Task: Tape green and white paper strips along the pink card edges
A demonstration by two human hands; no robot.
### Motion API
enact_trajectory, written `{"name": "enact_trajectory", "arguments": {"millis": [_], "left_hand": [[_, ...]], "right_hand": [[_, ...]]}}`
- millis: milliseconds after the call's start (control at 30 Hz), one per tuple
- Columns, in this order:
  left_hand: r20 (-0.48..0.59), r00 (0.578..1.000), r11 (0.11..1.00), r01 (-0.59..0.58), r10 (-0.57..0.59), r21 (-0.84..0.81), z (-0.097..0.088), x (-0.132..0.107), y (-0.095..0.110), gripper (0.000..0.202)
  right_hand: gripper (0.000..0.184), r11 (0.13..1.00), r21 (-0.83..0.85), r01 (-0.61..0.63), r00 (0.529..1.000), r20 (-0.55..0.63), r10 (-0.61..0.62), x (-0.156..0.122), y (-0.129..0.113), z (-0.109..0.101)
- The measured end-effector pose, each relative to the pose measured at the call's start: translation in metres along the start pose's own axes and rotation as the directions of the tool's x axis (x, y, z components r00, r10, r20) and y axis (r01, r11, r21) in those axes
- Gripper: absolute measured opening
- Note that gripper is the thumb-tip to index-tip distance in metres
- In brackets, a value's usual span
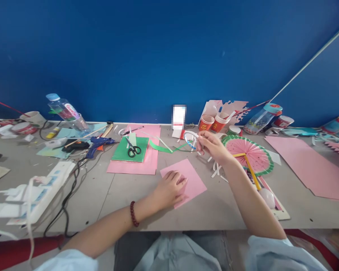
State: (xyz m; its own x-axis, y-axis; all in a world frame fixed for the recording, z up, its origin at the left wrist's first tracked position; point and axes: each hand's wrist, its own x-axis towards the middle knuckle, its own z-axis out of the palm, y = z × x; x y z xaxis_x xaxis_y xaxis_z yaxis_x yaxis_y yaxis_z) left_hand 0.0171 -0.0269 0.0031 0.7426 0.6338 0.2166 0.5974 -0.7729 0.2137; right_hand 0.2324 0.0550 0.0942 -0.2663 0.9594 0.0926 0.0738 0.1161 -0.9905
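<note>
My left hand (171, 190) lies flat on a square of pink paper (194, 180), fingers spread a little. The paper is turned at an angle on the table in front of me. Above its far right side, my right hand (211, 145) pinches a thin white and blue ring (190, 140) that looks like a roll of tape. Loose white strips (215, 169) lie under my right wrist. Just right of them is a watermelon-patterned paper fan (261, 158) with yellow sticks.
Black scissors (134, 151) rest on a green paper pack (121, 152) atop pink sheets. A blue glue gun (97, 146) and power strip (49, 192) with cables are at left. Red paper cups (206, 123), a bottle (261, 119) and a large pink sheet (313, 165) stand or lie rightward.
</note>
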Motion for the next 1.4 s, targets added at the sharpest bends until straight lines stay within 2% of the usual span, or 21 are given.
{"name": "enact_trajectory", "arguments": {"millis": [67,200,333,400,467,533,600,667,700,800,900,1033,1233,1333,1400], "left_hand": [[0.024,1.000,1.000,0.020,-0.020,0.015,0.001,0.000,0.001,0.050],[0.065,0.998,0.998,0.019,-0.022,0.053,-0.003,0.003,-0.003,0.037],[0.075,0.997,0.998,-0.023,0.019,0.052,-0.003,0.004,-0.008,0.026],[0.023,0.999,0.998,-0.048,0.048,0.032,-0.001,0.002,-0.010,0.019],[-0.108,0.994,0.999,-0.034,0.032,-0.018,0.000,0.001,-0.013,0.012],[-0.316,0.948,0.997,0.011,-0.037,-0.082,0.000,0.000,-0.016,0.011],[-0.521,0.848,0.989,0.028,-0.099,-0.142,-0.002,-0.001,-0.020,0.016],[-0.641,0.761,0.986,-0.008,-0.101,-0.165,-0.006,-0.001,-0.025,0.032],[-0.660,0.746,0.986,-0.031,-0.087,-0.165,-0.008,-0.001,-0.026,0.037],[-0.633,0.774,0.982,-0.091,-0.036,-0.167,-0.012,0.001,-0.030,0.038],[-0.612,0.788,0.969,-0.096,-0.065,-0.226,-0.015,0.001,-0.030,0.033],[-0.610,0.785,0.955,-0.090,-0.107,-0.283,-0.014,-0.001,-0.030,0.025],[-0.645,0.756,0.945,-0.119,-0.112,-0.305,-0.015,-0.003,-0.028,0.018],[-0.626,0.758,0.924,-0.085,-0.183,-0.373,-0.015,-0.002,-0.028,0.019],[-0.584,0.765,0.881,-0.047,-0.272,-0.472,-0.014,-0.001,-0.028,0.020]], "right_hand": [[0.032,0.996,0.083,-0.020,1.000,0.025,0.018,-0.013,0.010,0.013],[0.020,0.974,0.211,-0.084,0.996,0.047,0.076,-0.040,0.029,0.028],[0.016,0.972,0.231,-0.033,0.999,-0.013,0.037,-0.052,0.043,0.033],[0.018,0.975,0.223,-0.005,0.999,-0.037,0.014,-0.054,0.049,0.034],[0.021,0.981,0.196,0.012,0.999,-0.048,-0.002,-0.055,0.054,0.035],[0.022,0.990,0.141,0.021,0.999,-0.032,-0.016,-0.057,0.057,0.036],[0.021,0.997,0.070,0.043,0.999,0.007,-0.044,-0.059,0.059,0.038],[0.021,0.996,0.003,0.095,0.994,0.055,-0.095,-0.061,0.059,0.041],[0.021,0.992,-0.025,0.123,0.990,0.075,-0.121,-0.062,0.058,0.043],[0.022,0.979,-0.070,0.189,0.977,0.108,-0.181,-0.062,0.059,0.045],[0.025,0.978,-0.058,0.199,0.977,0.085,-0.194,-0.061,0.061,0.043],[0.027,0.995,0.014,0.103,0.992,0.070,-0.103,-0.061,0.064,0.041],[0.029,0.985,0.168,-0.039,0.993,0.117,0.019,-0.063,0.064,0.051],[0.034,0.968,0.240,-0.069,0.989,0.147,0.034,-0.062,0.064,0.053],[0.036,0.955,0.287,-0.077,0.987,0.155,0.033,-0.061,0.065,0.053]]}}
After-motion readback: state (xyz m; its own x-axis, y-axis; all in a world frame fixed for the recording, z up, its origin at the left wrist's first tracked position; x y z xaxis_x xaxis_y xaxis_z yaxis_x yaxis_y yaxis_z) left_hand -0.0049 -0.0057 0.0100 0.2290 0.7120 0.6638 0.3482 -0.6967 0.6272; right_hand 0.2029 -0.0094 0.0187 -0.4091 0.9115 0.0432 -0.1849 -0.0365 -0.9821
